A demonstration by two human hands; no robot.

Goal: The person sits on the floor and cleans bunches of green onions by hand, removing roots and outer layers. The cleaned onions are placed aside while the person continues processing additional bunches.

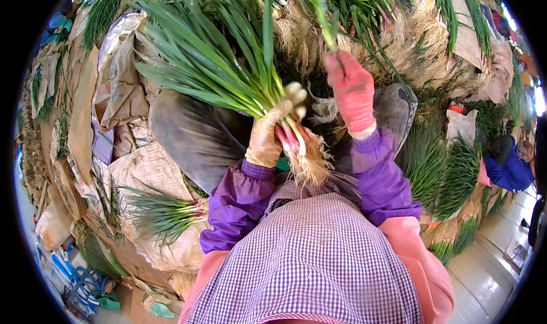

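My left hand (pixel 271 129), in a pale rubber glove, is closed around a bunch of green onions (pixel 252 85) above my lap. The long leaves fan out to the upper left; reddish-white bases and tangled, pale roots hang below the fist. To its right, my right hand (pixel 350 89), in a pinkish-red glove, is raised with its fingers pinched at the lower end of a blurred green stalk (pixel 327 20). Whether that stalk is separate from the plants behind it is hard to tell.
Rooty green onions (pixel 423 38) are heaped in front of my knees. A smaller bunch (pixel 171 215) lies on sacking (pixel 149 170) at the left. More bunches (pixel 457 179) lie at the right, near a person in blue (pixel 510 166). Blue straps (pixel 81 277) lie at the lower left.
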